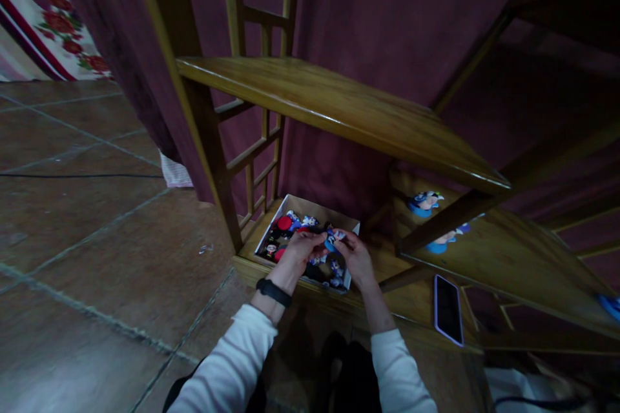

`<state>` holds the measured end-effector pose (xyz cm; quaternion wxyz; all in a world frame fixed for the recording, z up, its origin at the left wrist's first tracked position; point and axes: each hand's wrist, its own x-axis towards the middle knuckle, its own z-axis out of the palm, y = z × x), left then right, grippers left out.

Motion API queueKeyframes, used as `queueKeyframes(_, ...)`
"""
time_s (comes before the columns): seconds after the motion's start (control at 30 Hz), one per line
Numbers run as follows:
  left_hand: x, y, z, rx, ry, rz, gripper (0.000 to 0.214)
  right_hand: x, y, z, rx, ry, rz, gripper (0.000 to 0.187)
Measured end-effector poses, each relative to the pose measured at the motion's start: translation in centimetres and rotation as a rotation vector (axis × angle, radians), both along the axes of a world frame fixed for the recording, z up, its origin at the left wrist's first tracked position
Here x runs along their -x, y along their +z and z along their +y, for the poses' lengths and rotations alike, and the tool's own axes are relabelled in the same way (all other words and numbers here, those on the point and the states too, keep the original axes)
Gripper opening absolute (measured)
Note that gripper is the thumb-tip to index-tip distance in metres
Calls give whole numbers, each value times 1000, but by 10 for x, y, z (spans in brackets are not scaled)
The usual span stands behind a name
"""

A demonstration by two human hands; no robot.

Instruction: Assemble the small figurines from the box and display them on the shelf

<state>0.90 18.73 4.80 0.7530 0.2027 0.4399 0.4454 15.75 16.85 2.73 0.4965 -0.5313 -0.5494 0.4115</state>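
Observation:
Both my hands meet over a shallow cardboard box on the low wooden shelf. A small blue and white figurine is pinched between them. My left hand, with a black band at the wrist, grips its left side with closed fingers. On the other side, the fingers of my right hand close on the figurine's upper right. Under my hands, the box holds several small painted figurines in blue, white, red and black. Some of them are hidden by my hands.
Above the box juts a wooden shelf board. Two blue-based figurines, one of them this figurine, stand on a shelf at right. A phone lies on the lower board. A thin cable crosses the tiled floor.

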Motion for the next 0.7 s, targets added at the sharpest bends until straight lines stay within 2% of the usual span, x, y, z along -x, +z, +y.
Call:
queueKeyframes(0.23, 6, 3, -1, 59, -2, -18, 14, 2, 10, -4, -91, 48, -138, 28)
queueKeyframes(0.47, 9, 3, -2, 24, -38, -27, 16, -2, 16, -4, -156, 125, -203, 26)
queueKeyframes(0.7, 5, -11, -1, 30, -17, 23, 21, 3, 11, -6, -159, 128, -227, 27)
